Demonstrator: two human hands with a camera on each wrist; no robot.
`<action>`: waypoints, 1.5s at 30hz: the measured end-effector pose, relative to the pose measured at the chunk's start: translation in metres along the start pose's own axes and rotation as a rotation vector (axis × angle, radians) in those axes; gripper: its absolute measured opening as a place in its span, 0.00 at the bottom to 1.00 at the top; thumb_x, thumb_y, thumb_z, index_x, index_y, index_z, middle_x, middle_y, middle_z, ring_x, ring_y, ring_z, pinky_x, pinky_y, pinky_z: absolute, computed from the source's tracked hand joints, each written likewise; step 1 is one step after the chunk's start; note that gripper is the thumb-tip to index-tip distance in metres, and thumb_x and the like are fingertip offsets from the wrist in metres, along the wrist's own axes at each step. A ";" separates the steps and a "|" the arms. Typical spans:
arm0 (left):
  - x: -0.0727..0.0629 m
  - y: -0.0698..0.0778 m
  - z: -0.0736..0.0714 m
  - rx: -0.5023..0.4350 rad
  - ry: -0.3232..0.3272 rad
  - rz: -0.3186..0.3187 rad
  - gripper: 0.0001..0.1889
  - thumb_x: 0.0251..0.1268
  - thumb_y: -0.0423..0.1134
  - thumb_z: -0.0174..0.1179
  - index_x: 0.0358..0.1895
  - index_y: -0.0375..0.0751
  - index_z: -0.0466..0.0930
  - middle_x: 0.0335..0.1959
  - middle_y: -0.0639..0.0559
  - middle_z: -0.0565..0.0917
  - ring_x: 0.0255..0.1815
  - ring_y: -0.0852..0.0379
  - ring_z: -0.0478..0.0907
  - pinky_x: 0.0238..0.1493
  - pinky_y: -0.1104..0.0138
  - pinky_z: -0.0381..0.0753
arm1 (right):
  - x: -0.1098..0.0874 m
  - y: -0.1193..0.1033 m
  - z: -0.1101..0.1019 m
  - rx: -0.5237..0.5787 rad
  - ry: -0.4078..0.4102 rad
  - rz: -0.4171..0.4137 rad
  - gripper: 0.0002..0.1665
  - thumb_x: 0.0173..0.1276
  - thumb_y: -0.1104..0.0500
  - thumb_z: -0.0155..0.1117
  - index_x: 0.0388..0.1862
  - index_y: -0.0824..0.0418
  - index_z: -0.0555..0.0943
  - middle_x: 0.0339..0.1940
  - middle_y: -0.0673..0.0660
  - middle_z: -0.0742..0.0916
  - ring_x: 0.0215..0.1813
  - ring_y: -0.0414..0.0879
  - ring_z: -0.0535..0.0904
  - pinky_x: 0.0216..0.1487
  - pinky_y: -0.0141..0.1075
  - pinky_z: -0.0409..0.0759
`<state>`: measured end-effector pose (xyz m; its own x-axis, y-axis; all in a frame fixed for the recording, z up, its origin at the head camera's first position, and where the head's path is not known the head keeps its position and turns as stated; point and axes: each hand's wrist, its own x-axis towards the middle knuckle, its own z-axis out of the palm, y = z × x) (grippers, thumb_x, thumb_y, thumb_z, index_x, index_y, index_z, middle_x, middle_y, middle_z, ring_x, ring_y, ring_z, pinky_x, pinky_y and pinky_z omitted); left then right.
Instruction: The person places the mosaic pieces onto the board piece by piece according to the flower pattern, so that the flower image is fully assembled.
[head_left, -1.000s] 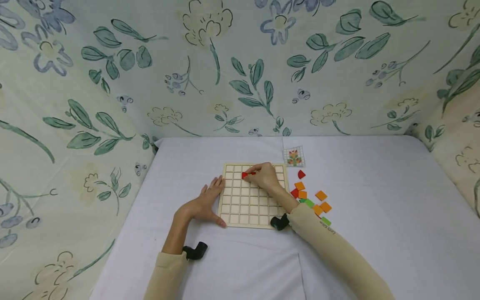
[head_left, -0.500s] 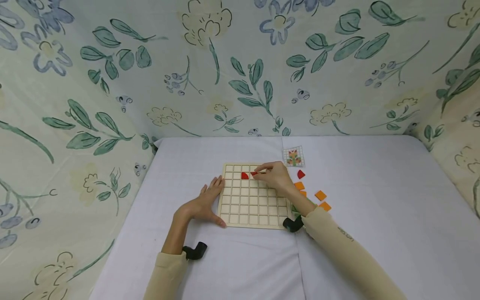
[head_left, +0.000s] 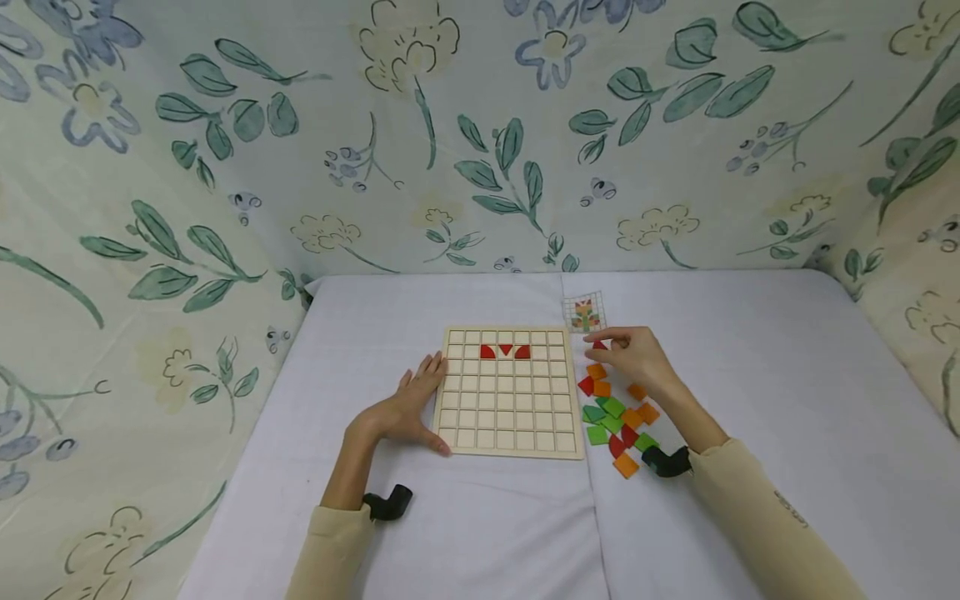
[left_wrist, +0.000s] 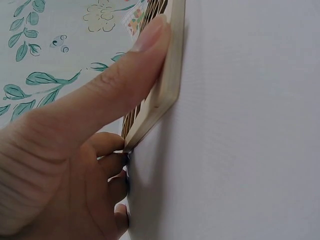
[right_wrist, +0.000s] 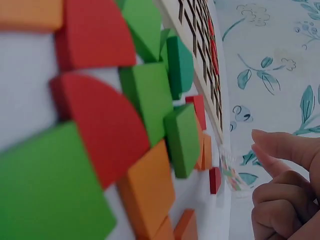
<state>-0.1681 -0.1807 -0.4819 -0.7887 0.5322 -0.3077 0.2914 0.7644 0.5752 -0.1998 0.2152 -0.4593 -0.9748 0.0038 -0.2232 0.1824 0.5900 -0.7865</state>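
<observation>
A wooden grid board (head_left: 501, 456) lies on the white cloth, with red pieces in its second row: a left quarter-round (head_left: 487, 352), a middle triangle (head_left: 506, 349) and a right quarter-round (head_left: 522, 352). My left hand (head_left: 408, 408) is spread at the board's left side, fingers along the edge and thumb at the near corner; the left wrist view shows the thumb (left_wrist: 107, 82) against the rim. My right hand (head_left: 637, 354) hovers over a loose red quarter-round (head_left: 599, 345). In the right wrist view, its thumb and forefinger come close together, apart from that red piece (right_wrist: 215, 180).
Loose orange, green and red pieces lie right of the board, among them an orange square (head_left: 626, 465) and a green square (head_left: 597, 435). A small pattern card (head_left: 584, 312) with a flower design lies beyond the board's far right corner. A floral curtain (head_left: 420, 167) hangs behind.
My right hand has left the board and moved right to the loose red quarter-round, uncovering the red triangle and the right red quarter-round in the second row. My left hand stays put.
</observation>
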 end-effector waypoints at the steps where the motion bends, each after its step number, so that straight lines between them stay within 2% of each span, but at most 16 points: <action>1: -0.001 0.000 0.000 0.003 -0.002 -0.006 0.78 0.39 0.55 0.85 0.84 0.37 0.31 0.87 0.45 0.30 0.88 0.47 0.23 0.87 0.46 0.29 | -0.001 0.004 -0.004 -0.014 0.008 0.001 0.21 0.70 0.52 0.72 0.57 0.60 0.87 0.22 0.50 0.67 0.28 0.46 0.63 0.23 0.33 0.57; 7: -0.003 0.000 -0.001 -0.018 0.018 0.002 0.77 0.39 0.53 0.86 0.84 0.34 0.34 0.87 0.42 0.33 0.88 0.44 0.25 0.87 0.43 0.30 | -0.005 0.019 -0.015 -0.025 -0.033 0.010 0.21 0.71 0.53 0.71 0.60 0.59 0.86 0.20 0.49 0.65 0.24 0.45 0.63 0.23 0.32 0.60; 15: -0.003 0.000 0.000 -0.020 0.018 0.008 0.77 0.39 0.53 0.86 0.84 0.34 0.33 0.87 0.42 0.33 0.88 0.44 0.25 0.86 0.43 0.30 | -0.007 0.033 -0.017 0.047 -0.136 0.042 0.27 0.69 0.54 0.73 0.65 0.60 0.83 0.18 0.48 0.65 0.23 0.44 0.62 0.23 0.34 0.58; 21: -0.001 -0.002 0.001 -0.008 0.002 0.003 0.78 0.40 0.55 0.85 0.84 0.36 0.32 0.87 0.45 0.31 0.88 0.46 0.23 0.87 0.44 0.29 | -0.007 0.039 -0.015 0.059 -0.180 0.037 0.26 0.69 0.55 0.73 0.63 0.62 0.84 0.16 0.47 0.65 0.18 0.42 0.60 0.20 0.31 0.58; 34: -0.001 0.001 0.000 -0.018 0.009 0.014 0.78 0.39 0.53 0.86 0.84 0.35 0.33 0.87 0.42 0.32 0.88 0.44 0.25 0.86 0.42 0.29 | -0.006 0.039 -0.015 0.036 -0.130 0.073 0.26 0.69 0.57 0.73 0.63 0.63 0.84 0.18 0.48 0.67 0.22 0.43 0.63 0.23 0.31 0.60; 45: -0.002 0.001 0.000 -0.023 0.009 0.013 0.78 0.39 0.54 0.86 0.84 0.35 0.33 0.87 0.42 0.32 0.88 0.44 0.24 0.86 0.43 0.29 | -0.002 0.042 -0.018 0.026 -0.114 0.110 0.27 0.68 0.51 0.73 0.63 0.60 0.84 0.19 0.48 0.70 0.31 0.47 0.69 0.28 0.33 0.65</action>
<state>-0.1663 -0.1809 -0.4809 -0.7897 0.5388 -0.2935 0.2893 0.7488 0.5964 -0.1923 0.2550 -0.4814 -0.9281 -0.0248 -0.3715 0.2922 0.5698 -0.7681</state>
